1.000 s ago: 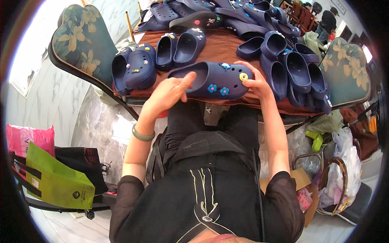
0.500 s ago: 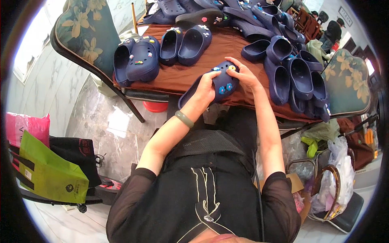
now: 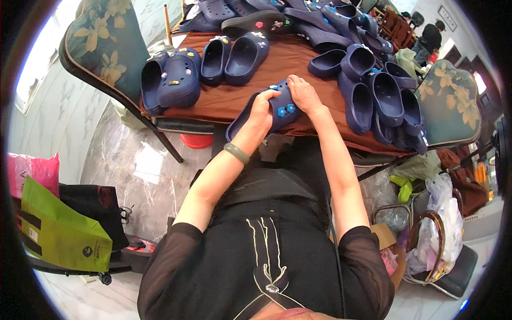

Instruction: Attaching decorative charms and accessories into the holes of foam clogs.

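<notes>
A navy foam clog (image 3: 279, 122) is held between my hands at the table's near edge, its toe pointing away to the right. Blue flower charms (image 3: 286, 110) sit on its upper, with another blue charm near the toe. My left hand (image 3: 261, 113) grips the clog's side, thumb on the upper. Around the toe end my right hand (image 3: 305, 96) is closed, its fingers together over the upper and covering part of it. Whether a small charm is under those fingers is hidden.
On the brown-covered table (image 3: 213, 101), decorated clogs (image 3: 179, 80) stand at left and a pile of navy clogs (image 3: 389, 98) lies at right. Flowered chair backs (image 3: 109, 45) flank it. A green bag (image 3: 64, 229) hangs at left; plastic bags (image 3: 440, 229) sit at right.
My right hand has shifted from spread fingers with the thumb on a yellow charm to closed fingers over the toe, hiding that charm. The view has shifted slightly.
</notes>
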`<state>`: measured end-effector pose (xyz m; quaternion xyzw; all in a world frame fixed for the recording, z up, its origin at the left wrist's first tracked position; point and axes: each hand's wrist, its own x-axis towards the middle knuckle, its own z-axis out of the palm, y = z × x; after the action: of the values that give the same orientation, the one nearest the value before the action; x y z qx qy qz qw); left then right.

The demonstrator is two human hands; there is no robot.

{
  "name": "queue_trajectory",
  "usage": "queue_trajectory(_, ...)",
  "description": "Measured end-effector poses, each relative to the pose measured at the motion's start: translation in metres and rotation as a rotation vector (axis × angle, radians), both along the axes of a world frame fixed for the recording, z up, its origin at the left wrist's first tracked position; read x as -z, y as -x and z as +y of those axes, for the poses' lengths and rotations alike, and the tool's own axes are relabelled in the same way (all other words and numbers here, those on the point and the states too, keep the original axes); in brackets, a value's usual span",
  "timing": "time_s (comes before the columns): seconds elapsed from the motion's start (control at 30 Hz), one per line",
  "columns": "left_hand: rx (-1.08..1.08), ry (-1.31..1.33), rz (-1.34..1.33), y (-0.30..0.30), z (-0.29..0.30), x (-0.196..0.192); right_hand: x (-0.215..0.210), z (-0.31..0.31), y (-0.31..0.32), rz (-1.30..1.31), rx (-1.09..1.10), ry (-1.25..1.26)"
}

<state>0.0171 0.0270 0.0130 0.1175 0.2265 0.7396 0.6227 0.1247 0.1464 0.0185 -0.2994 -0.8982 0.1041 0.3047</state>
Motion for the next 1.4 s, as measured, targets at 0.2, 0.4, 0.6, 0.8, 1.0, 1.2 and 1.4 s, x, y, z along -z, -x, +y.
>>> queue_trajectory(0.2,-0.001,0.002,-0.002,0.002,0.003,0.002,-0.007,0.010,0.016,-0.146,0.068,-0.113)
queue_trajectory(0.4,-0.029,0.112,0.104,0.002,0.004,-0.005,-0.012,0.013,0.018,-0.237,0.091,-0.157)
queue_trajectory(0.6,-0.026,0.168,0.189,0.006,0.016,-0.002,-0.014,0.020,0.015,-0.263,0.065,-0.093)
queue_trajectory(0.8,-0.021,0.188,0.162,0.001,0.009,-0.007,0.002,0.009,-0.011,0.135,-0.226,0.402)
queue_trajectory(1.0,-0.038,0.103,0.219,0.006,0.010,0.002,-0.003,0.002,-0.024,0.287,-0.401,0.886)
queue_trajectory(1.2,-0.016,0.082,0.190,0.008,0.018,0.009,0.007,0.012,-0.018,0.211,-0.261,0.476)
queue_trajectory(1.4,-0.070,0.100,0.208,0.007,0.011,0.007,-0.005,-0.016,-0.001,0.288,-0.051,0.420)
